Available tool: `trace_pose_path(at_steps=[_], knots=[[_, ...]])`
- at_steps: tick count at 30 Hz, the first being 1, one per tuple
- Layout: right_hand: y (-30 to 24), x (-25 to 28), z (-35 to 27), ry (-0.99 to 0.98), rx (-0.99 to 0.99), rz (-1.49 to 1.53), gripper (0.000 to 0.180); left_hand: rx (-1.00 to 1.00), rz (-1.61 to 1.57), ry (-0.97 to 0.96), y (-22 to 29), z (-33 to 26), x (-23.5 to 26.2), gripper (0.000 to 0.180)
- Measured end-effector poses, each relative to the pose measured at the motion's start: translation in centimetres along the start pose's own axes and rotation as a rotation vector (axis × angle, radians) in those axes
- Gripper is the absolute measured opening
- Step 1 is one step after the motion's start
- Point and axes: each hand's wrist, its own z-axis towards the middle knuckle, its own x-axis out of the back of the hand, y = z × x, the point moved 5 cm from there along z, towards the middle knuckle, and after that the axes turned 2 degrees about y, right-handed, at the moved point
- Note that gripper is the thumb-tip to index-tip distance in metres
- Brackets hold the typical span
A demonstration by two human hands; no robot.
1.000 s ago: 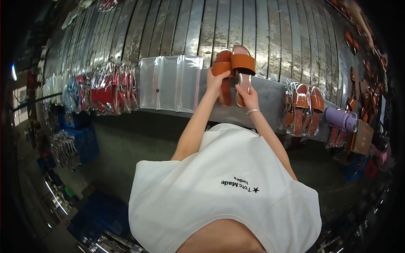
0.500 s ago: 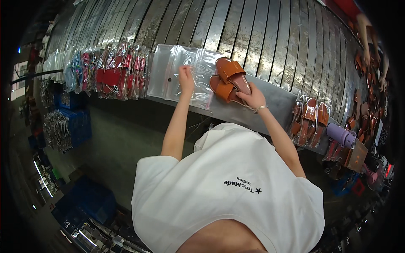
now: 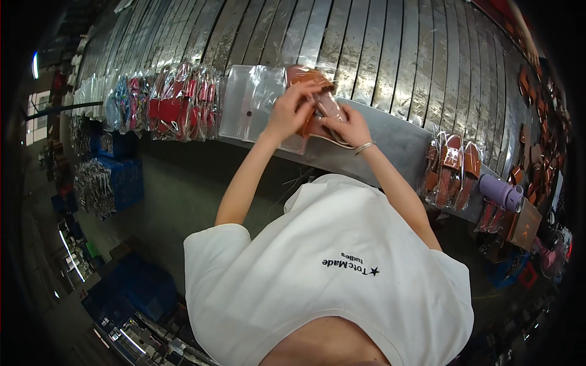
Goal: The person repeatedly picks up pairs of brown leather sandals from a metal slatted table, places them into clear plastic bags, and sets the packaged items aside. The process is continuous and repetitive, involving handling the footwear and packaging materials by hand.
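A pair of brown sandals [image 3: 325,111] lies half inside a clear plastic bag [image 3: 259,100] on the metal slatted bench [image 3: 390,67] in front of me. My left hand [image 3: 291,113] grips the mouth of the bag over the sandals. My right hand [image 3: 346,127], with a bracelet at the wrist, holds the sandals from the right side. Both arms reach up from my white shirt.
Bagged red sandals [image 3: 177,104] lie in a row to the left on the bench. A bagged brown pair [image 3: 452,168] and a purple roll [image 3: 500,190] sit to the right. Blue crates [image 3: 125,180] stand on the floor at left.
The sandals came down from held up in both hands onto the bench. My left hand took the clear bag and the sandals moved into its mouth.
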Motion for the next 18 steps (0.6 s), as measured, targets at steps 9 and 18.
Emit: trace_pose_path(at_steps=[9,18], knots=[[-1.4,8.6,-1.7,0.364,-0.001,0.249,0.043,-0.065,-0.047,0.199,5.8,4.7,-2.4,0.028],[-6.3,16.1,-4.7,0.4,0.125,0.556,0.035,0.506,-1.048,-0.221,6.6,4.9,-7.5,0.036]])
